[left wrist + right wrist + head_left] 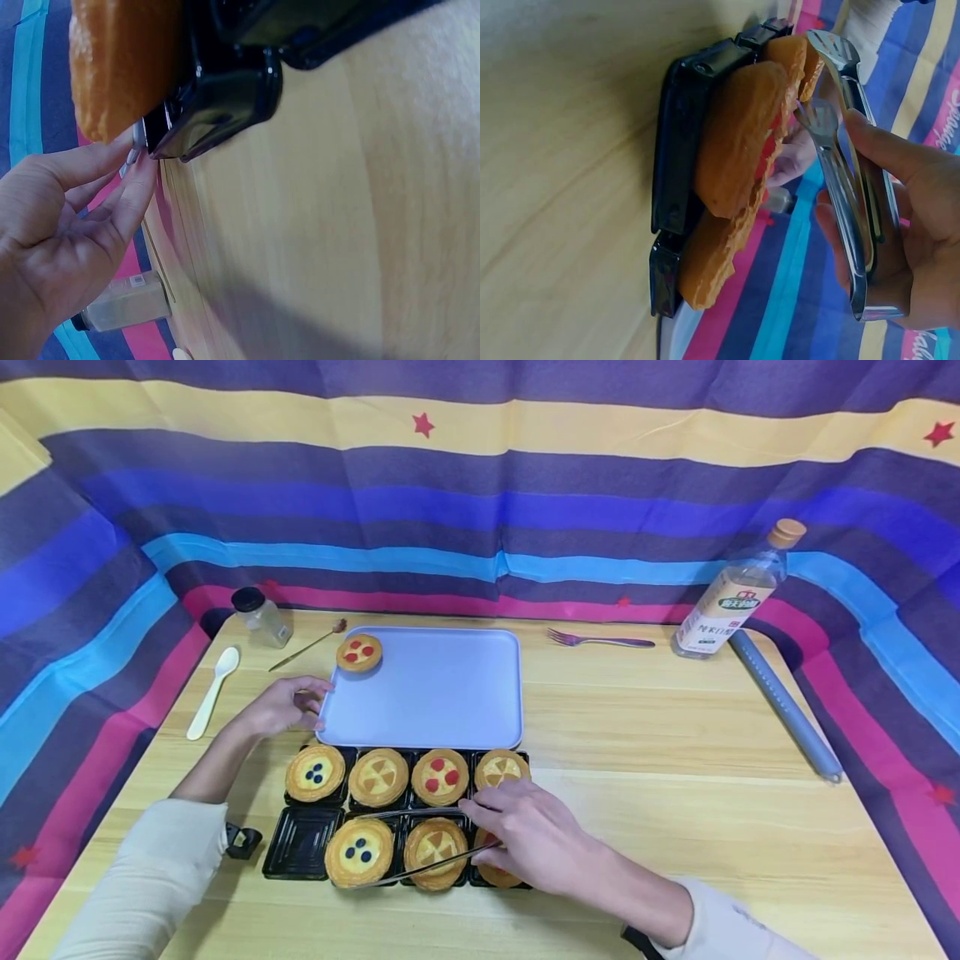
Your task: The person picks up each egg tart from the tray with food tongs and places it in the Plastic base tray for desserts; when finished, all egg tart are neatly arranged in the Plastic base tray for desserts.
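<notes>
My left hand (288, 706) pinches the left edge of a pale blue tray (435, 693) between thumb and fingers. On that tray's far left corner sits a tart with red pieces (358, 653). Metal tongs (838, 195) are gripped in my right hand (536, 835). Their spread arms reach left, either side of a blueberry-topped tart (358, 852) in the front row; whether they touch it I cannot tell. Black plastic compartments (302, 843) hold two rows of tarts, the front left one being bare. My right hand partly hides the front right tart (497, 868).
Left of the tray are a black-lidded jar (262, 618), a white spoon (213, 693) and a thin gold-coloured utensil (307, 646). A purple fork (600, 640), a clear labelled bottle (727, 597) and a long grey-blue bar (783, 706) lie or stand on the right. Striped cloth (502, 510) surrounds the table.
</notes>
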Tool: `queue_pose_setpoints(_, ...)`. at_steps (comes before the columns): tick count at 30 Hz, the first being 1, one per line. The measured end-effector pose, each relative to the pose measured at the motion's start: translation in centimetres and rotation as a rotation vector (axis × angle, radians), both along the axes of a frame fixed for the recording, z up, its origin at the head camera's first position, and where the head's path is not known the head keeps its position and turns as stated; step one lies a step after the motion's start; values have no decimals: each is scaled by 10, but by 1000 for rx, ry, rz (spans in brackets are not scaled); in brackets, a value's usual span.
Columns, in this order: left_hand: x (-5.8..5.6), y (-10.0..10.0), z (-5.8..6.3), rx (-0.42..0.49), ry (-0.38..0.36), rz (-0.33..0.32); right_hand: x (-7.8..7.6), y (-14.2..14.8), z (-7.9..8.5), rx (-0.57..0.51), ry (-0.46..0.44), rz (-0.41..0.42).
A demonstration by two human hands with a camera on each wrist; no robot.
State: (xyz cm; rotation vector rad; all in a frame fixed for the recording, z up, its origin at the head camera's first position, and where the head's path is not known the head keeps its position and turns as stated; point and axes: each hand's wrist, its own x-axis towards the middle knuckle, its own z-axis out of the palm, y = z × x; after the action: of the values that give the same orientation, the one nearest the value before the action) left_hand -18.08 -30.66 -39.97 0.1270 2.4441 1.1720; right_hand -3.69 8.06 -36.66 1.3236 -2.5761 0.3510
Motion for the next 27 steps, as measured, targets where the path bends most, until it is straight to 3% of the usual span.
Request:
queue_pose_setpoints(10,0,0,-2,1,6,2,3,-3,-7,53,-10,-15)
queue_pose_setpoints(27,0,-1,-2,-24,13,2,5,-1,-2,73,-38,-36)
